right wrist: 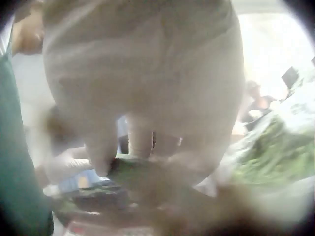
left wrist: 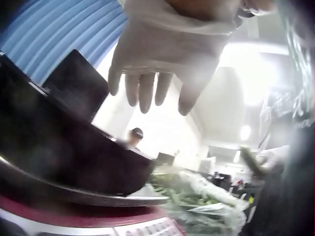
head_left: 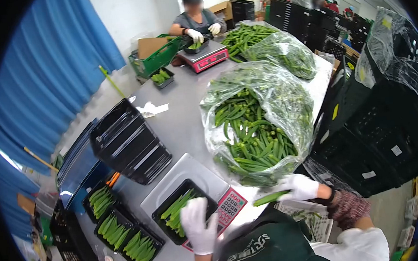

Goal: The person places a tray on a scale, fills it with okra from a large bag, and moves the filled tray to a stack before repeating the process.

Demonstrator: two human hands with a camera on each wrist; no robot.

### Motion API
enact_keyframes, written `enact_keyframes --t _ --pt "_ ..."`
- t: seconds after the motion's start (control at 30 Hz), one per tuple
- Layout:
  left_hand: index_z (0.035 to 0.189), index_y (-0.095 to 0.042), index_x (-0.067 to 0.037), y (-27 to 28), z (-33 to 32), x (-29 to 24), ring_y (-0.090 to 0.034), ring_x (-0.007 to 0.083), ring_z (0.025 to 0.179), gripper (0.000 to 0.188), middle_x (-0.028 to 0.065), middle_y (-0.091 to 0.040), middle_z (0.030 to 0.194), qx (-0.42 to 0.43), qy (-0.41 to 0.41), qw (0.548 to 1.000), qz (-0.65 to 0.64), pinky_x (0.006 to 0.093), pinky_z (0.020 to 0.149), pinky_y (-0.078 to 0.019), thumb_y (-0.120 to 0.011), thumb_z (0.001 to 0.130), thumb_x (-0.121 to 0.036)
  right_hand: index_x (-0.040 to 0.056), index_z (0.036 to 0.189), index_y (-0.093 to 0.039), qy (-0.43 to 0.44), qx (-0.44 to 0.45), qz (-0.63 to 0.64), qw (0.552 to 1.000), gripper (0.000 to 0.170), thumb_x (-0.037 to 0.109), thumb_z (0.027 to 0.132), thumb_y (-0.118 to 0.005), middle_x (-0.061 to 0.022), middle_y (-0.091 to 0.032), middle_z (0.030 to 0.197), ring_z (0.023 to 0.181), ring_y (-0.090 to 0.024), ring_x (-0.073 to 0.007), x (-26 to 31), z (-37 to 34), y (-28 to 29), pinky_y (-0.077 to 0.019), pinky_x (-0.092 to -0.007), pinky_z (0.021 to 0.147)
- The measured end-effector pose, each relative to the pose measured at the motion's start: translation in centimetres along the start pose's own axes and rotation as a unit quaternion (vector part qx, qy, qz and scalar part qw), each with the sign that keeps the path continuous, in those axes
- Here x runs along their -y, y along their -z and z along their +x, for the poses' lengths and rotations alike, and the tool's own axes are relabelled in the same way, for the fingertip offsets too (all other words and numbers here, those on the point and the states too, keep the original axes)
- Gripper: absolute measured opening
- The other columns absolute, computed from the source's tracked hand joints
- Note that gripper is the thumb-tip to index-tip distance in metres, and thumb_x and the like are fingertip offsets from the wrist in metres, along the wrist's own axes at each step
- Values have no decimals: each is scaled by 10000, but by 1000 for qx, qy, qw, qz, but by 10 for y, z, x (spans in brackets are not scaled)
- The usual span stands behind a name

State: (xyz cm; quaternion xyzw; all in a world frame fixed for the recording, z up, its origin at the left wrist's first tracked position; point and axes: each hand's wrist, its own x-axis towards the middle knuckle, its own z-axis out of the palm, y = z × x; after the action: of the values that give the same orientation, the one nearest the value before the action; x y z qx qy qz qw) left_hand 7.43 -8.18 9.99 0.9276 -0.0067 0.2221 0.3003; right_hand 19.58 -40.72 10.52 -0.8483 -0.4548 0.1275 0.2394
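Beside the worktop [head_left: 181, 118], blue curtains [head_left: 48, 54] are hung. One okra pod [head_left: 271, 198] is pinched by the fingers of the right hand [head_left: 300, 187] near the bag [head_left: 286, 91]; over the tray [head_left: 164, 227], the left hand's [head_left: 198, 226] are outstretched, holding nothing.

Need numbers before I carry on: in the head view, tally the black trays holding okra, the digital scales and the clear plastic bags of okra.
Black okra trays: 6
Digital scales: 2
Clear plastic okra bags: 2
Total: 10

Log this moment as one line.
left hand: empty, near black tray | right hand: holds okra | black tray: on scale, okra pods inside
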Motion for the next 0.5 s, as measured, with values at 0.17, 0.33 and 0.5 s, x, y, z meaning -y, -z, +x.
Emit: enact_keyframes --t 0.17,0.33,0.5 --pt "1374 -420 -36 -2 -32 58 -301 356 1347 653 189 -388 1419 54 158 967 192 486 1114 -202 -651 816 -287 159 1067 -698 -314 365 -188 856 537 535 684 -702 -124 -690 891 871 -651 -318 -70 -160 -6 -516 -369 763" --pt "1403 -380 -45 -3 -32 69 -259 363 1368 653 183 -344 1456 162 172 950 202 523 1124 -145 -598 863 -339 105 1153 -621 -186 -52 -23 981 426 345 804 -668 -176 -630 1009 918 -619 -353 -65 -64 21 -496 -414 802" --pt "1391 -399 -38 4 -12 22 -274 351 1365 672 186 -352 1449 72 136 971 184 522 1123 -155 -635 831 -324 116 1234 -549 -168 -146 -92 971 575 437 774 -677 -135 -559 1141 965 -611 -317 -95 95 3 -503 -396 798"
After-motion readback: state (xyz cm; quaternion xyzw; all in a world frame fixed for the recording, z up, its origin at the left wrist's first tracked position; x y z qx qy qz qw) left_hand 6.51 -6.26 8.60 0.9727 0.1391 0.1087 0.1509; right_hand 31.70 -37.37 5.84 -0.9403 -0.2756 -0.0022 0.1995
